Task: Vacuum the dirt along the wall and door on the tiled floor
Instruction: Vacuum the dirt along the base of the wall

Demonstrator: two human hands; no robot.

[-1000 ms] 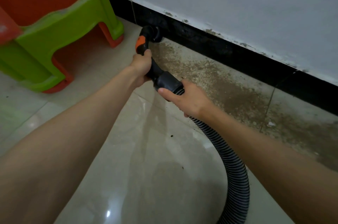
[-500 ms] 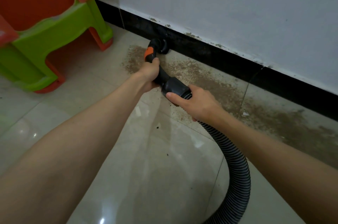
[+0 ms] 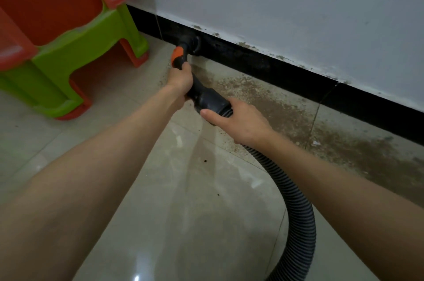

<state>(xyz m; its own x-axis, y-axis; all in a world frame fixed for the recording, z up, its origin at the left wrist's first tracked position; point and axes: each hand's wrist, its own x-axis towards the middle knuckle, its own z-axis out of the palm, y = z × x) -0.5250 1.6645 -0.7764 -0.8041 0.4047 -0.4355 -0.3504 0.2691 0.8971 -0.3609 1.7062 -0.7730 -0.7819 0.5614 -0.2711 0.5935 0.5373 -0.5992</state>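
A black vacuum handle with an orange part [image 3: 178, 55] ends in a nozzle [image 3: 191, 43] set against the black skirting [image 3: 275, 67] at the floor. My left hand [image 3: 180, 79] grips the handle just below the orange part. My right hand [image 3: 238, 119] grips the wide black cuff [image 3: 210, 101] where the ribbed hose [image 3: 296, 209] begins. Brown dirt [image 3: 286, 110] lies in a band on the tiled floor [image 3: 195, 212] along the white wall [image 3: 275, 5], to the right of the nozzle.
A green and orange plastic stool or slide [image 3: 68, 51] stands on the floor at the upper left, near the nozzle. The hose loops down to the bottom right. A few dark specks [image 3: 205, 161] lie on the glossy tiles.
The nozzle has moved left along the skirting, away from the dirt patch it was over half a second ago. Both hands keep their grip on the handle and cuff.
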